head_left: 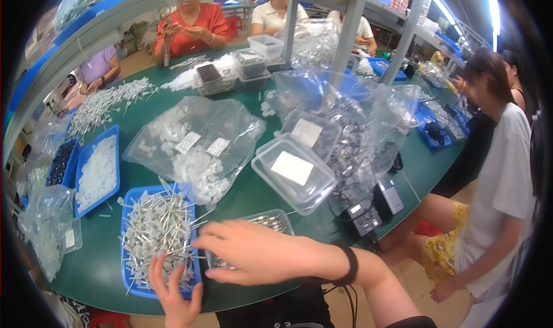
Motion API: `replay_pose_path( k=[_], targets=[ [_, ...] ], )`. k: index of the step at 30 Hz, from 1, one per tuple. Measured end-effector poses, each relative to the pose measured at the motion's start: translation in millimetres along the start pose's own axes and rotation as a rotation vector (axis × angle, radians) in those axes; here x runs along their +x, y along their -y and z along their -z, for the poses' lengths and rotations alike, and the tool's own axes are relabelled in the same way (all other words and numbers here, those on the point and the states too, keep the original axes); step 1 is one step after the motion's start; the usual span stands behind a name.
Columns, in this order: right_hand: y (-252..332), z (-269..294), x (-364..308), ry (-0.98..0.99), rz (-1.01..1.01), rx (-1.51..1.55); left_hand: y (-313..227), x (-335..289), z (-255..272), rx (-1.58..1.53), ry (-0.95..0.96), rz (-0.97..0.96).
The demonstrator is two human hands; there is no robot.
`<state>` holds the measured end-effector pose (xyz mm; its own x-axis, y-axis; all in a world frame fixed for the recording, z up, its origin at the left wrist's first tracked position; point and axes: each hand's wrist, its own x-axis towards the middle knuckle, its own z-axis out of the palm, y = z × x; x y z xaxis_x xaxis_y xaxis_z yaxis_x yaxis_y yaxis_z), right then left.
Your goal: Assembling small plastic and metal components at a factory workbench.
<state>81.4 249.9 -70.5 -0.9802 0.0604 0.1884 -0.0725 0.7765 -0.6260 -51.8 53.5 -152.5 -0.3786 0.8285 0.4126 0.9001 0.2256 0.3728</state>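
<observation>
Blue tray (197, 275) sits at the near edge of the green table (230, 294), left of centre, long side running near to far. Heaped in it: white-capped metal rods (158, 224), long axes pointing every way, some overhanging the rim.

Left hand (177, 298) is placed at the tray's near end, fingers pointed far, spread, thumb well apart; no rod is seen gripped. The heap lies directly beyond these fingertips, which overlap its near margin; this hand is judged the nearer.

Right hand (259, 253) is reached in from the right, across a clear container (291, 227). Its fingers are half-bent, thumb parted, heap to their left; whether a rod is held cannot be told.
</observation>
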Motion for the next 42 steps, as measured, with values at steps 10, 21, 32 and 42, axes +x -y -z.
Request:
replay_pose_path(
  k=[10,21,32,42],
  targets=[
    [-4,26,-118,-0.001,-0.266,0.125,10,-32,-8,-0.007,-0.15,0.018],
    [-38,-69,-112,-0.475,-0.666,0.208,-7,-37,-36,0.059,-0.35,0.025],
    [-46,-105,-101,-1.031,-0.417,0.096,-7,-43,-29,0.013,-0.335,0.095],
    [-34,-97,-93,-0.869,-0.49,0.255,5,-54,-29,0.003,-0.273,0.152]
  ],
)
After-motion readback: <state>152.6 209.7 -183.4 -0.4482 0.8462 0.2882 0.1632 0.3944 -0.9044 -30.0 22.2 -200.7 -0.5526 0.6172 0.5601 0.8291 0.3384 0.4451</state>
